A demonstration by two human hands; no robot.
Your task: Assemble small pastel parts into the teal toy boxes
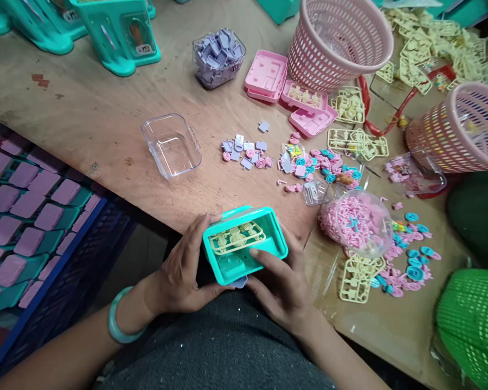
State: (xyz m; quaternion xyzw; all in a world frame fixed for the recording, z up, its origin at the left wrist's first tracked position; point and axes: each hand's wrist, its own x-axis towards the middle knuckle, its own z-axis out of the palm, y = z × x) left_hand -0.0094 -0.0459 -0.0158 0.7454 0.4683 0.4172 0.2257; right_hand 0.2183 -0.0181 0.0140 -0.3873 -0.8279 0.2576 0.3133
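Close to my lap I hold a teal plastic box (223, 275), its open side facing up toward me. My left hand (185, 268) grips its left end, thumb along the near side. Around the right end is my right hand (282, 276), with the index finger reaching over the rim into the box. Inside, against the far wall, lies a cream frame of small molded parts (238, 238). A bit of a lilac piece (239, 282) shows under the near edge. A clear plastic container (173, 146) stands on the table beyond my left hand.
Lilac pieces fill a clear tub (219, 59). Pink trays (267, 76) lie beside a pink basket (341, 43). A round tub of pink parts (355, 222) stands right, among scattered pink and blue pieces. A blue crate (65, 271) sits left; a green basket (472, 319) stands right.
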